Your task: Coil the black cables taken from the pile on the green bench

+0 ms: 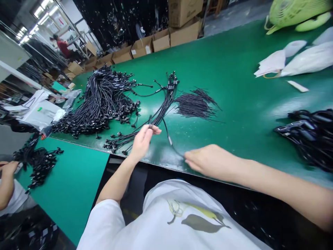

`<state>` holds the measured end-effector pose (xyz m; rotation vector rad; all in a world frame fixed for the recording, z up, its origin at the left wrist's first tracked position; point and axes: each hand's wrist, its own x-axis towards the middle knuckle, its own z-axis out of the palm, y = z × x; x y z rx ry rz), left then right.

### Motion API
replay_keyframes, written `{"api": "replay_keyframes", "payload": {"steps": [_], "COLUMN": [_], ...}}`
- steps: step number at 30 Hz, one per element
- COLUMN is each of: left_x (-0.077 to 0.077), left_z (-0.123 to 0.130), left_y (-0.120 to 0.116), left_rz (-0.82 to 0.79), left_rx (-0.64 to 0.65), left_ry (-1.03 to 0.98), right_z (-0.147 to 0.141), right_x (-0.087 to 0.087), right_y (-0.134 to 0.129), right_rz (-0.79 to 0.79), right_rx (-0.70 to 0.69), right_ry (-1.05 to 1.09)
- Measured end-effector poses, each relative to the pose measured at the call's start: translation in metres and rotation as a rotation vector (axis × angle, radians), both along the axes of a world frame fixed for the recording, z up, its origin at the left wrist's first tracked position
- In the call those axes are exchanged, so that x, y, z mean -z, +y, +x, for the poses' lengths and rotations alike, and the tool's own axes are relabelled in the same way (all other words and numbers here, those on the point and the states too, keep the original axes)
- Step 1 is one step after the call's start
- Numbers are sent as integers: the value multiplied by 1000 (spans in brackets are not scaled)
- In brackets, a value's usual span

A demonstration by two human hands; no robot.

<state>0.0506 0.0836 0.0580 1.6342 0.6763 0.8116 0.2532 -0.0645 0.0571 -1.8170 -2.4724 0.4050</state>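
Observation:
A bunch of black cables [166, 100] lies across the green table, its lower connectors near the front edge. My left hand [143, 139] is closed at the front side of this bunch, its fingertips pinched on a cable. To the right, my right hand [201, 159] is closed on the end of a single black cable [170, 140] with a grey label, which curves down from the bunch; this hand is slightly blurred. Behind my hands lies a pile of thin black ties [195, 104]. A large heap of black cables [101, 100] spreads to the left.
Coiled black cables [312, 135] lie at the right. White bags [307, 59] and a green basket [299, 14] are at the back right. Cardboard boxes [143, 47] line the far edge. Another person's hand [9, 168] is at the far left, beside more cables [44, 163].

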Motion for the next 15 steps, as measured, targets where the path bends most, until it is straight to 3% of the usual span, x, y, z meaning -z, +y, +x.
{"api": "replay_keyframes", "payload": {"steps": [1, 3, 7, 9, 15], "left_x": [2, 4, 4, 5, 4], "left_z": [5, 3, -32, -53, -86], "left_y": [-3, -2, 26, 38, 45], "left_rz": [81, 131, -35, -138, -396], "left_rx": [49, 123, 177, 249, 428], "left_ry": [88, 188, 244, 261, 296], "right_z": [-4, 8, 73, 100, 119], "right_x": [-7, -21, -41, -42, -22], "right_y": [1, 2, -2, -7, -7], "right_rz": [-12, 74, 389, 405, 236], "right_rx": [-57, 28, 587, 740, 809], "right_ry": [70, 204, 331, 347, 283]}}
